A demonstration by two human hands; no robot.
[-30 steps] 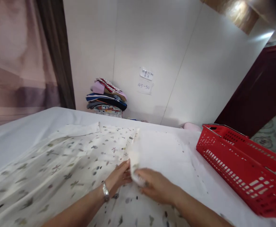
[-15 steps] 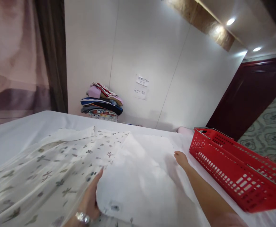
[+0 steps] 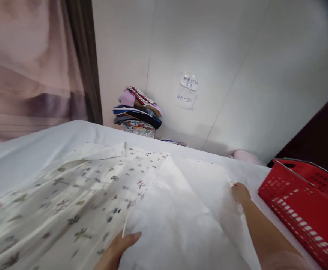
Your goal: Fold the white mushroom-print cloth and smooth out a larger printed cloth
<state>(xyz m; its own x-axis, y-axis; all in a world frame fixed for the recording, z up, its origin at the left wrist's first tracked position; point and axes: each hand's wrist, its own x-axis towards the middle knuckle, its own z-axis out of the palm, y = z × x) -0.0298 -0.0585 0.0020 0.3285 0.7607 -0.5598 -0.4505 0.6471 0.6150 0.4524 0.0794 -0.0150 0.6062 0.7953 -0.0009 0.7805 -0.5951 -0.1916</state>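
Observation:
A thin white garment (image 3: 76, 204) with a small palm-tree and leaf print lies spread on the white-covered table. Its right part is a plain white flap (image 3: 177, 221), apparently the reverse of the cloth, lying over the print. My left hand (image 3: 119, 247) grips the flap's near left edge, thumb on top and the other fingers hidden beneath. At the far right edge of the cloth, my right hand (image 3: 240, 192) is closed on the fabric, its fingertips partly out of sight.
A red plastic basket (image 3: 301, 213) with a metal handle stands right of the garment. Behind the table's far edge is a stack of folded clothes (image 3: 137, 112) against a white wall with paper notes (image 3: 186, 92). A pink item (image 3: 245, 155) sits beyond the table edge. Curtains (image 3: 31, 75) hang left.
The view has swung and shifted everything rightward. My left hand's thumb now lies over the flap's edge, and the label that showed near its corner is out of sight. My right hand still holds the right edge.

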